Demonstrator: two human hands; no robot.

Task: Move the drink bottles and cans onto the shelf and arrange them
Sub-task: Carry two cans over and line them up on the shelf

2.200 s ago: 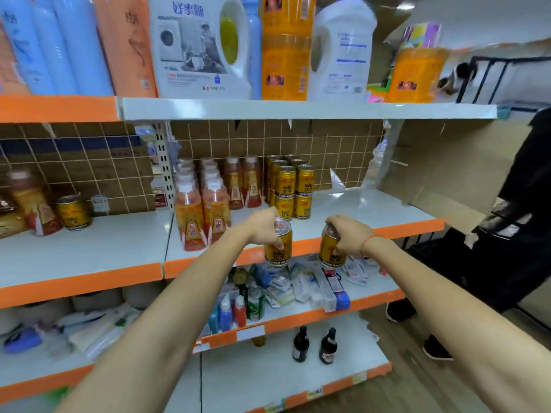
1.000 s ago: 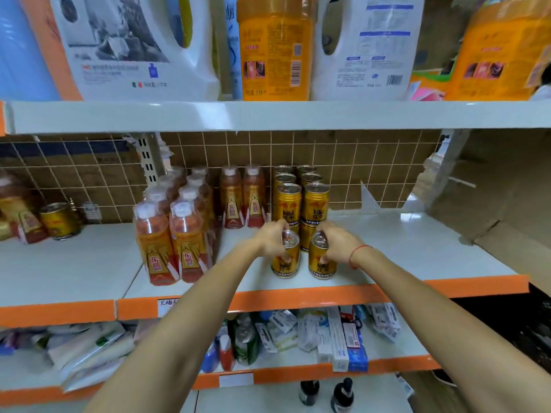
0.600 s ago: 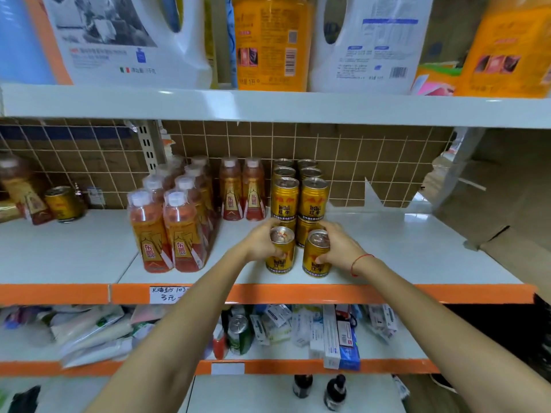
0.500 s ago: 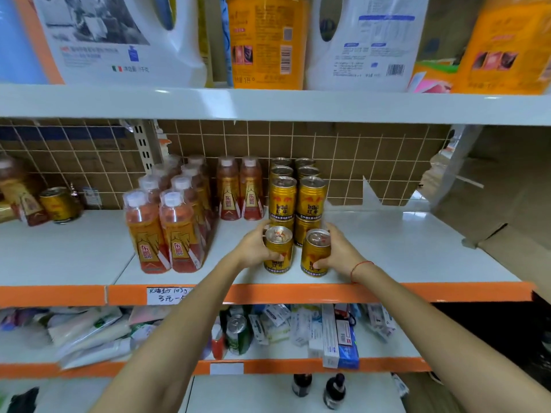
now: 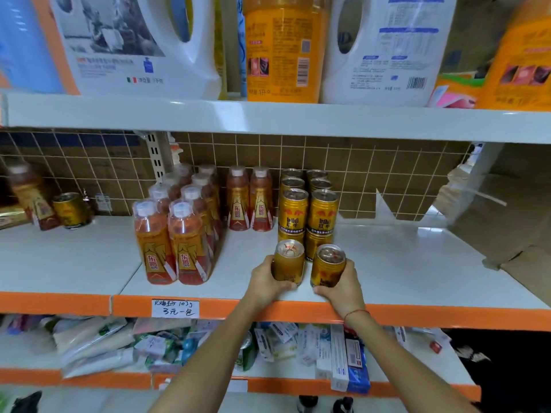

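Note:
Two gold cans stand side by side near the front of the white shelf [image 5: 402,272]. My left hand [image 5: 265,281] grips the left can [image 5: 288,262] from its left side. My right hand [image 5: 343,286] grips the right can [image 5: 328,265] from its right side. Just behind them a stack of gold cans [image 5: 308,210] runs back to the tiled wall, two layers high. Several orange drink bottles [image 5: 176,234] stand in rows to the left, and two more bottles [image 5: 249,198] stand at the back.
A lone bottle [image 5: 32,198] and a gold can [image 5: 71,210] sit on the neighbouring shelf at far left. Large detergent jugs [image 5: 134,46] fill the shelf above. The shelf below holds packets and boxes [image 5: 343,356]. Cardboard [image 5: 492,210] leans at the right end.
Both hands brought the two cans from in front of the shelf edge onto the shelf and set them down in front of the can stack. My view moved closer.

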